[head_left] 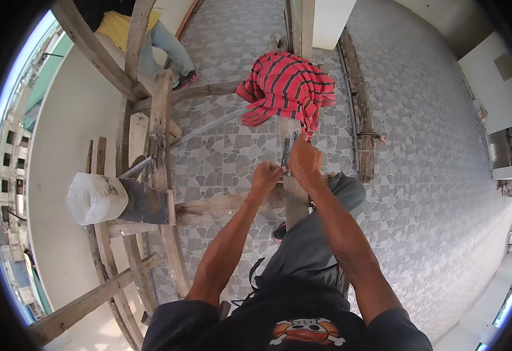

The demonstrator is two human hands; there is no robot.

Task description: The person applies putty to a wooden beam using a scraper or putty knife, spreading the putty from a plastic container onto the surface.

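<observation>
A wooden beam point(297, 202) runs away from me between my hands. On it lies a dark narrow strip point(286, 153), too small to name. My left hand point(265, 177) is closed in a pinch at the strip's near end, from the left side of the beam. Over the beam, my right hand point(305, 159) is curled closed beside the strip; what it grips is hidden by its fingers. A red and black striped cloth point(285, 85) is draped over the beam just beyond my right hand. Thin wires show beneath my hands.
A roll of clear plastic point(95, 199) rests by a dark board point(143, 202) on the timber frame at left. A grey pipe point(212, 124) slants across. Another person point(171, 50) stands at upper left. A weathered post point(358, 105) lies on the stone-patterned floor point(414, 146).
</observation>
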